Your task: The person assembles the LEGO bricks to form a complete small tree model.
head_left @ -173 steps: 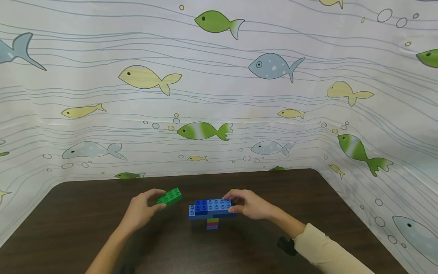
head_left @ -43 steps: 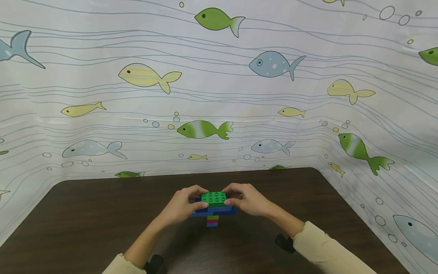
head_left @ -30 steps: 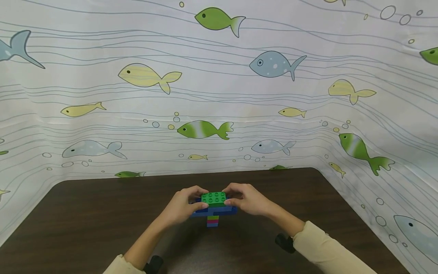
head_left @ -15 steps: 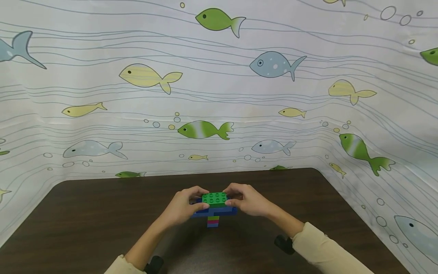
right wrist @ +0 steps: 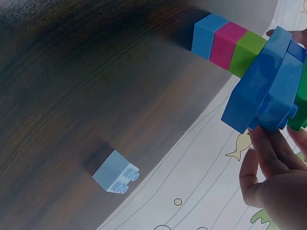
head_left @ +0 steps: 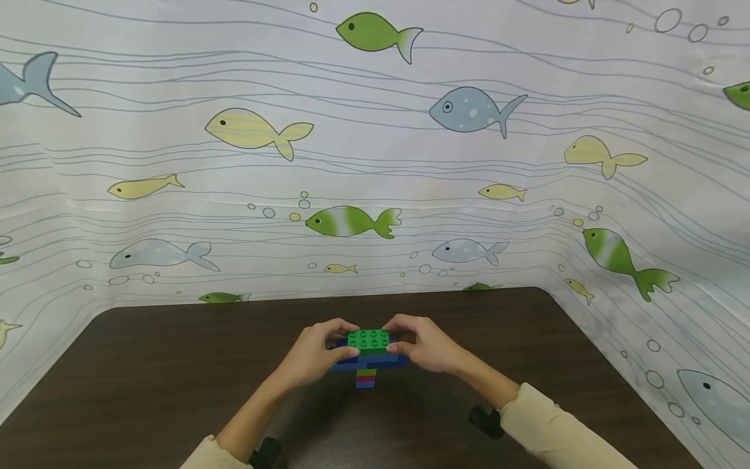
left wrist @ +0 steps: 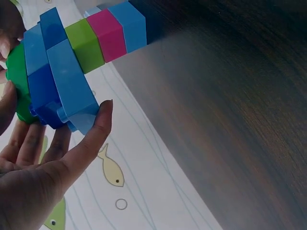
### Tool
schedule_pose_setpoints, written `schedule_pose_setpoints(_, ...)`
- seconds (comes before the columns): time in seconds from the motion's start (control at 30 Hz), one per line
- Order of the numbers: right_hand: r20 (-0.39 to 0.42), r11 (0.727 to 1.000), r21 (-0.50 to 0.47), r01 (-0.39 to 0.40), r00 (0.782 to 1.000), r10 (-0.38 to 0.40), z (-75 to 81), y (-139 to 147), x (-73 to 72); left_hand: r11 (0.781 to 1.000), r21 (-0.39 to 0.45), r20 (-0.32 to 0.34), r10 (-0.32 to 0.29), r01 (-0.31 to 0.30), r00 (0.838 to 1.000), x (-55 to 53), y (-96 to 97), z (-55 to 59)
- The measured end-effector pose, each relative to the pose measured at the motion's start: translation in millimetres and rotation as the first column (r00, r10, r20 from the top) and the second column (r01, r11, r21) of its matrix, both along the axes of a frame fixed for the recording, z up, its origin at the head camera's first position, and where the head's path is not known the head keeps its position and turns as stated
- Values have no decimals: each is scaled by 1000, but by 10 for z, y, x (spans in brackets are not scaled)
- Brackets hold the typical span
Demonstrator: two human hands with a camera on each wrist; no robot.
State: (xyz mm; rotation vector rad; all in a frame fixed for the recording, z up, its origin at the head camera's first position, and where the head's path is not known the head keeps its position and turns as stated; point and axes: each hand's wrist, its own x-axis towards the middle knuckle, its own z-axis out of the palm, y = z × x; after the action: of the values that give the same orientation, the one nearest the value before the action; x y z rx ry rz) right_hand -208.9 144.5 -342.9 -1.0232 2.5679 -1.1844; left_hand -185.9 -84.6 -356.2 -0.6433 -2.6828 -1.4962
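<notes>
A green brick (head_left: 368, 341) with studs on top lies over the middle of the blue bricks (head_left: 383, 362) of a T-shaped toy-brick build. My left hand (head_left: 313, 353) pinches the green brick's left end between thumb and fingers. At its right end my right hand (head_left: 432, 344) grips it the same way. The blue layers rest on a narrow column of lime, pink and blue bricks (right wrist: 225, 45), which stands upright on the table. In the left wrist view, one of my left fingers (left wrist: 103, 120) touches the end of a lower blue brick (left wrist: 72, 81).
Over on the right hand's side, a single pale blue brick (right wrist: 115, 173) lies on the dark wooden table (head_left: 176, 365); my hand hides it in the head view. A fish-patterned sheet (head_left: 375, 156) hangs around the table's back and sides.
Since the oldest frame, my left hand has brought the green brick rightward onto the blue layers, and my right hand has shifted onto the green brick. Over the last second both hands stay put.
</notes>
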Motion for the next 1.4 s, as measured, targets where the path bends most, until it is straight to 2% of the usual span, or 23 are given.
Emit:
schedule_pose_setpoints(0.17,-6,1000,7,-1,1000,1,1,0,-6,1000,-4,0,20,-20,1000,-13,7,-21)
schedule_pose_setpoints(0.53,59,999,-13,-35,998,35,16,29,-42,1000,13,14,19,-19,1000,1,3,-24)
schedule_pose_setpoints(0.9,84,999,12,-41,996,40,-6,81,-60,1000,16,25,12,-12,1000,5,2,-25)
schedule_pose_setpoints(1.07,105,997,28,-74,992,71,16,120,-92,1000,11,29,19,-19,999,9,16,-12)
schedule_pose_setpoints(1.2,85,996,50,-74,994,70,17,179,-151,999,3,32,33,-33,999,9,26,-6)
schedule_pose_setpoints(1.4,30,995,100,-21,999,18,-74,362,-294,999,-2,34,42,-42,999,20,26,-10)
